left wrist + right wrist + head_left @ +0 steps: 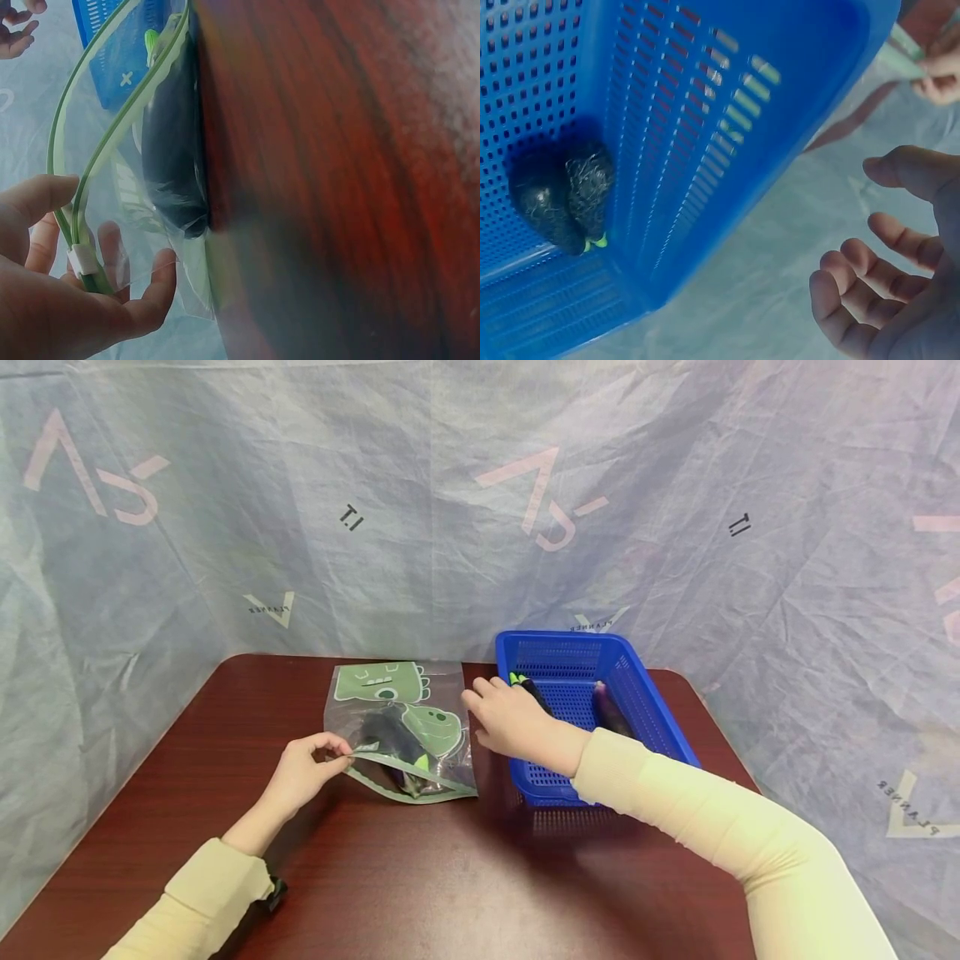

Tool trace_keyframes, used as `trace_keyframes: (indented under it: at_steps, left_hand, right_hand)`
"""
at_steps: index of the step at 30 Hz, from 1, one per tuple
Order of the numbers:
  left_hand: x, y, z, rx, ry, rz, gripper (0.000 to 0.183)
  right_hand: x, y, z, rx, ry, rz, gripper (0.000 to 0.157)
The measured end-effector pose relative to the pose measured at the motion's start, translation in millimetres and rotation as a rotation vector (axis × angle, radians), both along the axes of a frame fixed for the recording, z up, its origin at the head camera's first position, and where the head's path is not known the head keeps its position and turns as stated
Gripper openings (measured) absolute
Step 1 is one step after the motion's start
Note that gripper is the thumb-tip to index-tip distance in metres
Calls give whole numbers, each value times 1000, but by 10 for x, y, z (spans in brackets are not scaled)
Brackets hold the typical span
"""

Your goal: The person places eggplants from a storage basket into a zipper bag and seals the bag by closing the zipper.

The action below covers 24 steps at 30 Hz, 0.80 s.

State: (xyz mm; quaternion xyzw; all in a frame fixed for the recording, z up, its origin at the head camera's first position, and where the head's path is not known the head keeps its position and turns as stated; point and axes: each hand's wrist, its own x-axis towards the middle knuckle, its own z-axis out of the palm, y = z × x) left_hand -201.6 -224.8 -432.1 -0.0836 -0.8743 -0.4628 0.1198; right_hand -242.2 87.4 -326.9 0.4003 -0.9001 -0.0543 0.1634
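Note:
My left hand (303, 772) pinches the mouth edge of a clear zip bag (438, 731) printed with green cartoon shapes. In the left wrist view a white slider (82, 259) sits on the bag's green zip strip by the fingers, and the mouth gapes. Inside the bag lies a dark eggplant (174, 142) with a green stem end. My right hand (517, 722), empty with fingers loosely bent, hovers by the left rim of a blue basket (654, 693). Two dark eggplants (562, 195) lie together in the basket, and a purple eggplant (612, 712) rests along its right side.
A dark red wooden table (450, 877) carries the bag and the basket. Grey-blue printed cloth (420, 577) hangs behind it and at both sides. The basket's tall perforated wall stands between the bag and the eggplants in it.

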Motion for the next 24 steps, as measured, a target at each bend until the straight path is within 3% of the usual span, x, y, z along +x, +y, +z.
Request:
trace_keyframes:
  at_steps: [12, 24]
  left_hand:
    - [12, 16, 15, 21, -13, 0, 7]
    - [0, 12, -6, 32, -9, 1, 10]
  right_hand:
    - [-332, 207, 55, -37, -294, -118, 32]
    - [-664, 369, -19, -50, -422, -203, 39]
